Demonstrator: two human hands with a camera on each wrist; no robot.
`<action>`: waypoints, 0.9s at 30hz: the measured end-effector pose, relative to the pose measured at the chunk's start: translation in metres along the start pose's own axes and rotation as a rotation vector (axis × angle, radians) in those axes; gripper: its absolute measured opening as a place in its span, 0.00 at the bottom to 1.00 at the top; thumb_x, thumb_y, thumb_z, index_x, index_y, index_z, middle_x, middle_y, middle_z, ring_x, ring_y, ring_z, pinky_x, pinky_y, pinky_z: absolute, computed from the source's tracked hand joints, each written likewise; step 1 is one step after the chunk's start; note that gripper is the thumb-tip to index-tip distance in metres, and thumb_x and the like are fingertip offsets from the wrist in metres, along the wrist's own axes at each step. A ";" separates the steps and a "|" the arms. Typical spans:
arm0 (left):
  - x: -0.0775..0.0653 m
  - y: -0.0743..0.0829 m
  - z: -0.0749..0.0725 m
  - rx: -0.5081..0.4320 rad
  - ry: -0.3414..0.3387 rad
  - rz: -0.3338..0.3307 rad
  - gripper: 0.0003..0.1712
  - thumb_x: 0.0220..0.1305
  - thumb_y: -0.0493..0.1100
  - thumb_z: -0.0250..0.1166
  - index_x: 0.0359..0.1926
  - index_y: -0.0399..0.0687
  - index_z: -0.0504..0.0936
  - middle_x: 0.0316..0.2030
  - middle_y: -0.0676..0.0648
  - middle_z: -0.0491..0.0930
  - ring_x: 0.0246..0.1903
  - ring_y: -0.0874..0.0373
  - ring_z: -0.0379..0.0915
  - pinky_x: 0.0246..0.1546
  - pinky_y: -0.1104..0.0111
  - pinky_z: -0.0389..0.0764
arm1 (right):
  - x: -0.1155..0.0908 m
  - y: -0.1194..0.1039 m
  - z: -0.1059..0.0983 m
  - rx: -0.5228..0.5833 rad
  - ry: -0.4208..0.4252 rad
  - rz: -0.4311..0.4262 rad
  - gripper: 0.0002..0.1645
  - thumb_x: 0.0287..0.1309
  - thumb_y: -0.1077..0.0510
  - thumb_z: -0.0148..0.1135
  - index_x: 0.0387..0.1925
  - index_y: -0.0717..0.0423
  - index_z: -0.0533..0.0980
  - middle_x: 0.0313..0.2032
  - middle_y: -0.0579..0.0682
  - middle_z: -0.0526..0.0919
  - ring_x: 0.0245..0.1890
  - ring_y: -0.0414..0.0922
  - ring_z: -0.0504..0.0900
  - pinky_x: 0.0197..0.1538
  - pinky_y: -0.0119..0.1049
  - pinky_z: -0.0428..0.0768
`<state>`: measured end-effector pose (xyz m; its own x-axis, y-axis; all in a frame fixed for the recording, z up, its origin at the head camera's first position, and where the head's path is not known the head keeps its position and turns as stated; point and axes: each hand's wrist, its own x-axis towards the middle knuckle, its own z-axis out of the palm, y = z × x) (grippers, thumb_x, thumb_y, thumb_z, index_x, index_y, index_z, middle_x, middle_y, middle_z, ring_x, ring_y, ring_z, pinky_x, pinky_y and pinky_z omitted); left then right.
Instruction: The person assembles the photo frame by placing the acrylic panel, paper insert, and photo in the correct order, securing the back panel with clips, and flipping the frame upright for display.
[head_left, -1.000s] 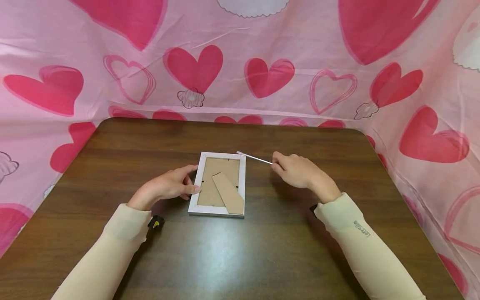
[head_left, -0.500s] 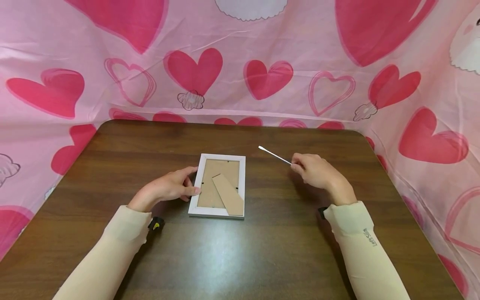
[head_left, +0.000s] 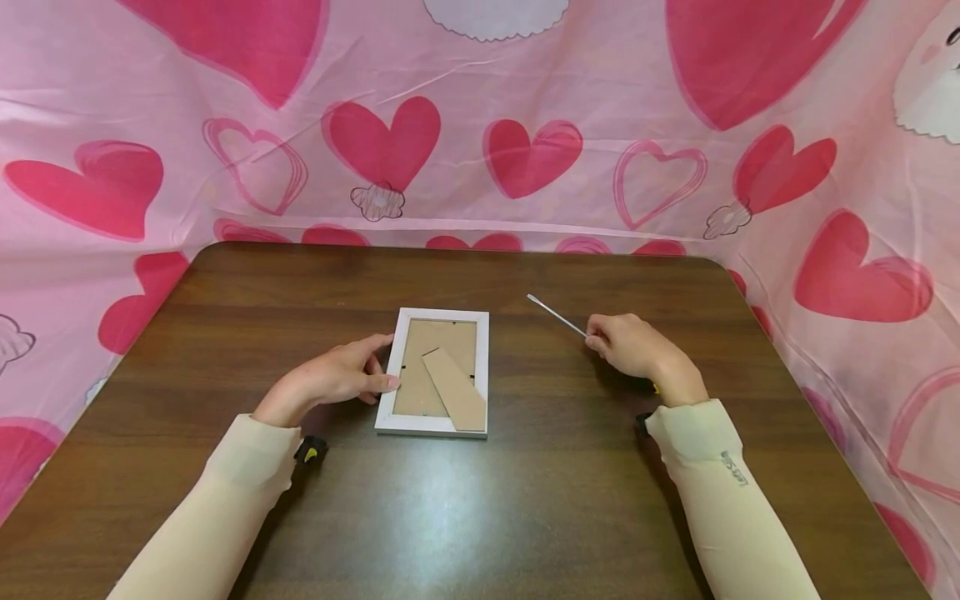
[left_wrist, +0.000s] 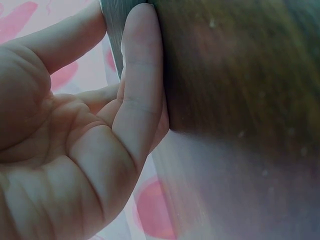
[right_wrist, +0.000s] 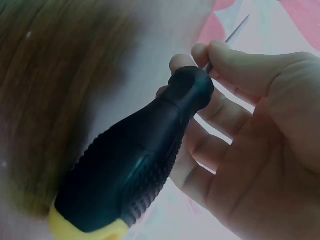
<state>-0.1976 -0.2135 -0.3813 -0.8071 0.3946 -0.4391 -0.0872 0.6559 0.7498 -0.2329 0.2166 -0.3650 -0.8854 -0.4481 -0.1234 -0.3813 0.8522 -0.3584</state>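
Observation:
A white picture frame (head_left: 482, 354) lies back up on the table, its brown backing and slanted stand strip (head_left: 456, 390) showing. My left hand (head_left: 333, 372) holds its left edge, the thumb at the rim and the fingers along the side. In the left wrist view, the left fingers (left_wrist: 142, 65) reach along the frame's grey side (left_wrist: 114, 30). To the right of the frame, my right hand (head_left: 633, 346) pinches a flat-tipped screwdriver (head_left: 555, 314) by its shaft, close to the handle. The black and yellow screwdriver handle (right_wrist: 130, 150) hangs under the palm.
The dark wooden table (head_left: 442, 517) has rounded far corners. A pink cloth (head_left: 465, 75) printed with hearts rises behind it and along both sides. Black wrist-camera mounts (head_left: 310, 451) show beneath the sleeves.
My right hand has moved right with the screwdriver, drawing its tip away from the frame's top right corner, then dipped slightly. The left hand and the frame have stayed put.

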 end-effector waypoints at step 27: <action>-0.002 0.003 0.000 -0.002 -0.008 0.036 0.47 0.61 0.44 0.67 0.73 0.43 0.49 0.31 0.40 0.72 0.30 0.52 0.77 0.38 0.59 0.83 | -0.003 0.013 0.003 -0.043 0.023 0.045 0.04 0.60 0.62 0.62 0.34 0.55 0.74 0.25 0.47 0.74 0.28 0.46 0.71 0.34 0.43 0.73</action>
<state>-0.1961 -0.2129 -0.3778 -0.8050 0.4233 -0.4156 -0.0595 0.6395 0.7665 -0.2344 0.2286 -0.3722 -0.9075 -0.4033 -0.1171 -0.3517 0.8822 -0.3129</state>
